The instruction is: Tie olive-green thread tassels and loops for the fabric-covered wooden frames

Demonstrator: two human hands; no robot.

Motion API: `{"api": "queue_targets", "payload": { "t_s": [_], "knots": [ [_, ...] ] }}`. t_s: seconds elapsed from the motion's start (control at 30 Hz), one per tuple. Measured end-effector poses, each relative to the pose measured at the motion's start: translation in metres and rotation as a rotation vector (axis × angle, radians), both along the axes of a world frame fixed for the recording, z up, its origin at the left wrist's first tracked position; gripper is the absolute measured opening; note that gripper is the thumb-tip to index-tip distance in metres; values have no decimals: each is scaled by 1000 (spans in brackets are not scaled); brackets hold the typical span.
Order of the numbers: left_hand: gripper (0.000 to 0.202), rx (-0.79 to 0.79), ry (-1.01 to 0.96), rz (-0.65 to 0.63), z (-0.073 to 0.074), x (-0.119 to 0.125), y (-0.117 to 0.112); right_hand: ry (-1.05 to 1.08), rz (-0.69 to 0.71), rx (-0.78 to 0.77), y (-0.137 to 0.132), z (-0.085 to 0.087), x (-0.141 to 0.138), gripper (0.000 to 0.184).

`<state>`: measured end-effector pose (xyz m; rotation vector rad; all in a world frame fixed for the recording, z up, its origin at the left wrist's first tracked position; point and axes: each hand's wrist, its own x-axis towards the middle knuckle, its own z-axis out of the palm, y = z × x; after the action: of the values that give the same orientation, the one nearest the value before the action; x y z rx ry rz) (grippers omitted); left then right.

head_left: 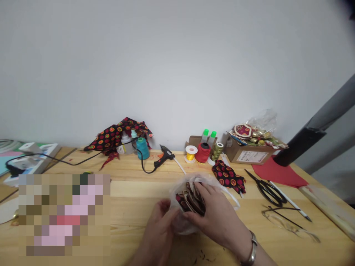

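A white translucent plastic bag (185, 226) stands at the front middle of the table with its mouth open. Inside it, several flat pieces with pale edges and dark patterned faces (191, 201) are stacked on edge. My left hand (162, 221) grips the bag's left side, its fingers curled at the rim. Reaching over the mouth from the right, my right hand (212, 212) has thumb and fingers around the stacked pieces. Its fingertips are partly hidden among them. A silver bracelet (253, 247) circles my right wrist.
Behind the bag are a hot glue gun (165, 155), teal thread (142, 148), red thread (202, 152) and a patterned cloth (116, 135). To the right lie black scissors (267, 190), glasses (291, 225) and a filled cardboard box (244, 153). The left front is pixelated.
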<state>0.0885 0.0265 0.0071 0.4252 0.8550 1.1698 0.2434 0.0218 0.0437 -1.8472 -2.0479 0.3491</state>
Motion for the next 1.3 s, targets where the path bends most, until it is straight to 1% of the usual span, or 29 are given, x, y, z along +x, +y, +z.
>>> {"api": "queue_targets", "payload": {
  "t_s": [0.13, 0.2, 0.27, 0.33, 0.47, 0.53, 0.57, 0.67, 0.73, 0.8, 0.83, 0.87, 0.93, 1.0, 1.07, 1.13, 1.2, 1.3],
  "knots": [
    [19, -1, -97, -262, 4, -2, 0, 0, 10, -6, -3, -3, -1, 72],
    [17, 24, -131, -328, 7, -3, 1, 15, 10, -19, -4, -2, -1, 76],
    [18, 41, -148, -354, 9, -3, 2, 35, 4, -30, -3, -1, 0, 82],
    [19, 46, -147, -365, 9, -2, 2, 59, -3, -33, -2, 1, 2, 86],
    [21, 65, -111, -387, 6, 4, 1, 89, 0, -21, 0, 2, 7, 86],
    [21, 77, -87, -392, 5, 7, 2, 99, -10, -13, 1, 3, 10, 82],
    [21, 83, -74, -392, 4, 7, 3, 111, -16, -10, 2, 4, 11, 77],
    [22, 96, -29, -394, 4, 7, 6, 159, -20, -4, 4, 7, 15, 52],
    [23, 99, 15, -390, 4, 6, 7, 161, -19, 2, 5, 8, 17, 39],
    [22, 95, 79, -380, 4, 3, 9, 119, -21, 0, 7, 8, 17, 30],
    [20, 96, 116, -369, 3, 3, 9, 87, -26, 1, 7, 7, 17, 29],
    [18, 101, 146, -355, 2, 2, 10, 47, -34, 7, 8, 5, 16, 30],
    [20, 120, 163, -345, -1, 1, 10, -45, -65, 35, 9, 2, 13, 39],
    [29, 141, 147, -380, -5, 1, 10, -129, -100, 54, 10, -2, 10, 50],
    [33, 147, 158, -428, -8, -1, 11, -174, -110, 40, 9, -4, 8, 53],
    [31, 143, 199, -425, -9, -4, 13, -179, -107, 17, 8, -5, 9, 50],
    [31, 153, 220, -383, -10, -7, 16, -161, -104, 2, 7, -6, 12, 50],
    [34, 163, 162, -348, -7, -9, 19, -130, -118, 4, 7, -8, 22, 60]
  ]
}}
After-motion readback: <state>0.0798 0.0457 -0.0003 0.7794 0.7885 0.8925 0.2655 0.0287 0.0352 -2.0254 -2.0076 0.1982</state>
